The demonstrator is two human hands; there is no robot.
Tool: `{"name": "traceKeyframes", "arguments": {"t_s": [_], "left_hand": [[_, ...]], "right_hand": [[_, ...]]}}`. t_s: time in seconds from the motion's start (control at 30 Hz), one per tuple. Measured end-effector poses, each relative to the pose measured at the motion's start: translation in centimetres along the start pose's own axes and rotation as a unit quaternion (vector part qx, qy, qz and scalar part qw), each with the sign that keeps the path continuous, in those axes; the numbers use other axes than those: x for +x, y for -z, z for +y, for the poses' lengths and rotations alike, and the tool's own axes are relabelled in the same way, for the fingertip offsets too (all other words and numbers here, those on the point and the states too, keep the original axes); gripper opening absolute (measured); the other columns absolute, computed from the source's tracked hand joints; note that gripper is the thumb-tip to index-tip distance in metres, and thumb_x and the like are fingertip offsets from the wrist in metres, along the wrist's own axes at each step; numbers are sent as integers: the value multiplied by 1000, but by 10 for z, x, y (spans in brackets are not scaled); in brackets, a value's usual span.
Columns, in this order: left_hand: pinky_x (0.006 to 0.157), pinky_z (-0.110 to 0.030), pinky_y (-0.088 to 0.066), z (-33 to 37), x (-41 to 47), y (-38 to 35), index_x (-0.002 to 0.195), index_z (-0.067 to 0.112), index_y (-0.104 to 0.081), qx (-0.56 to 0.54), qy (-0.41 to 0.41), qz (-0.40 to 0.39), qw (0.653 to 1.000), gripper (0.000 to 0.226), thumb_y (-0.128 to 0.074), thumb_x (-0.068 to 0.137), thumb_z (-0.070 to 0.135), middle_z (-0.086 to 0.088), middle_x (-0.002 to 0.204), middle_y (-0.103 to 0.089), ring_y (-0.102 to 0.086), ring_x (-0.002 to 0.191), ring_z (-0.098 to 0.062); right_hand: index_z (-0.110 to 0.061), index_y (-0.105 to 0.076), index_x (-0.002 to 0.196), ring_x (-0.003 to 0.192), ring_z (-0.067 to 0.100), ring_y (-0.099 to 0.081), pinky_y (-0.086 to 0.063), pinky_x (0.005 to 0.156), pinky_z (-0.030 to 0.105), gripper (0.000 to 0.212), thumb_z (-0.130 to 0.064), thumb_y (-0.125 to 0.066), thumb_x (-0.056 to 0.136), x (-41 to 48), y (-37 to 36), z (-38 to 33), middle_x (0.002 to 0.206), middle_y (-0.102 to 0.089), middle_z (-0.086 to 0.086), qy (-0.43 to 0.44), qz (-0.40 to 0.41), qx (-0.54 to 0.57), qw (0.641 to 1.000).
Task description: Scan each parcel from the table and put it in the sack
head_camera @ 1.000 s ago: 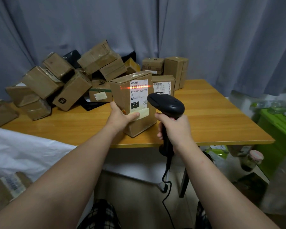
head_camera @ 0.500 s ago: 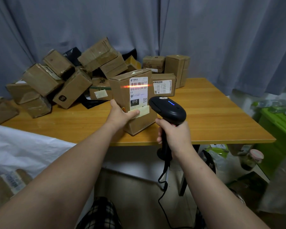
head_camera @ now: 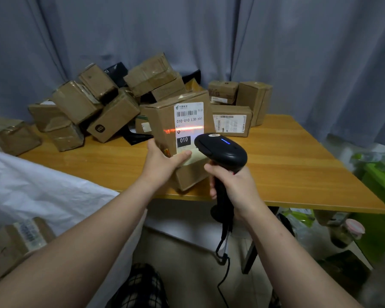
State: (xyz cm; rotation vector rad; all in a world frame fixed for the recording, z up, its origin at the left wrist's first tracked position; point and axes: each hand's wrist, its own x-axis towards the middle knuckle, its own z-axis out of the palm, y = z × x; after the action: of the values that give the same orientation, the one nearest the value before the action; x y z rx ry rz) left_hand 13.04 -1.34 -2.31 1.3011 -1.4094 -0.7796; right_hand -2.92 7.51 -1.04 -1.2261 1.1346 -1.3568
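**Red beam (head_camera: 187, 129) is landing under the barcode (head_camera: 186, 113), not on it**

Sack (head_camera: 42, 187) is sitting low on the left, closest to the left hand (head_camera: 162, 163), which is gripping the parcel (head_camera: 162, 121) at its lower corner, thumb across the label. Right hand (head_camera: 233, 185) is wrapping the scanner (head_camera: 222, 150) handle just beside it. Parcel is standing tall at the table's (head_camera: 298, 165) near edge with more boxes (head_camera: 111, 107) crowding behind, so leftward is looking like the open way out.

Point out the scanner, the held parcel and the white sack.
scanner (head_camera: 222, 150), head view, top of its black head.
held parcel (head_camera: 160, 116), head view, bare cardboard left of the label.
white sack (head_camera: 42, 190), head view, its white fabric.
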Motion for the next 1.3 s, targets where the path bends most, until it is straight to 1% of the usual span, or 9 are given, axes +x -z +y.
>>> {"name": "traceKeyframes", "arguments": {"t_s": [0.27, 0.37, 0.47, 0.63, 0.73, 1.0, 1.13, 1.2, 1.3], "left_hand": [[84, -14, -44, -26, -31, 140, 121, 19, -33, 10, 6, 128, 992, 67, -82, 75, 23, 16, 110, -55, -55, 98, 5], [80, -9, -44, -48, -36, 171, 130, 14, -32, 25, 39, 183, 982, 74, -81, 76, 27, 11, 113, -54, -56, 101, -2], [66, 3, -38, -63, -29, 179, 132, 12, -32, 33, 70, 221, 972, 70, -77, 80, 27, 11, 112, -51, -52, 94, 2], [92, -30, -46, -75, -16, 198, 126, 22, -30, 34, 132, 238, 962, 65, -72, 78, 33, 5, 123, -54, -55, 112, -16], [84, -19, -39, -70, -24, 220, 136, 17, -27, 73, 152, 249, 954, 62, -66, 88, 22, 9, 122, -47, -48, 112, -12], [100, -34, -35, -82, -63, 254, 124, 30, -24, 94, 195, 268, 939, 53, -64, 91, 17, 9, 125, -45, -45, 115, -14], [98, -38, -39, -81, -73, 264, 127, 23, -28, 92, 191, 261, 942, 63, -72, 82, 25, 5, 124, -49, -49, 115, -19], [99, -41, -42, -80, -81, 269, 132, 19, -29, 102, 191, 255, 942, 74, -70, 73, 36, 3, 127, -50, -50, 116, -19], [92, -36, -42, -78, -92, 277, 132, 15, -28, 153, 170, 233, 945, 70, -75, 80, 24, 3, 121, -49, -49, 112, -16]], "right_hand": [[-13, -64, 78, 54, 12, -55, -45, 55, 24, 10, -7, -68, 86, 12, -113, 24, 56, -57, -2, -25, -120, -1, 992], [-15, -67, 82, 65, 10, -60, -51, 62, 29, 7, -10, -72, 83, 23, -142, 48, 67, -63, -1, -25, -142, -74, 987], [-4, -67, 86, 81, 25, -65, -53, 75, 41, 15, -15, -75, 79, 44, -156, 72, 82, -68, 14, -20, -140, -185, 973], [-13, -57, 79, 63, 7, -52, -37, 54, 13, 19, -21, -74, 82, 76, -157, 86, 71, -59, 0, 22, -143, -300, 943], [-17, -54, 82, 62, 9, -49, -33, 51, 17, 18, -22, -71, 84, 71, -160, 89, 71, -55, -2, 39, -158, -338, 927], [-11, -55, 123, 87, 20, -57, -47, 69, 29, 44, -14, -72, 82, 43, -182, 111, 133, -41, 4, 41, -148, -397, 905], [-20, -54, 105, 77, 18, -53, -38, 59, 24, 26, -9, -65, 84, 29, -173, 123, 100, -56, 1, 16, -141, -371, 918], [-26, -52, 112, 80, 24, -59, -40, 61, 29, 28, -16, -62, 87, 22, -167, 127, 91, -63, 2, -34, -146, -398, 905], [-25, -47, 90, 76, 26, -60, -43, 58, 29, 18, -11, -58, 87, 17, -176, 113, 78, -62, 2, -82, -130, -394, 906]]}}
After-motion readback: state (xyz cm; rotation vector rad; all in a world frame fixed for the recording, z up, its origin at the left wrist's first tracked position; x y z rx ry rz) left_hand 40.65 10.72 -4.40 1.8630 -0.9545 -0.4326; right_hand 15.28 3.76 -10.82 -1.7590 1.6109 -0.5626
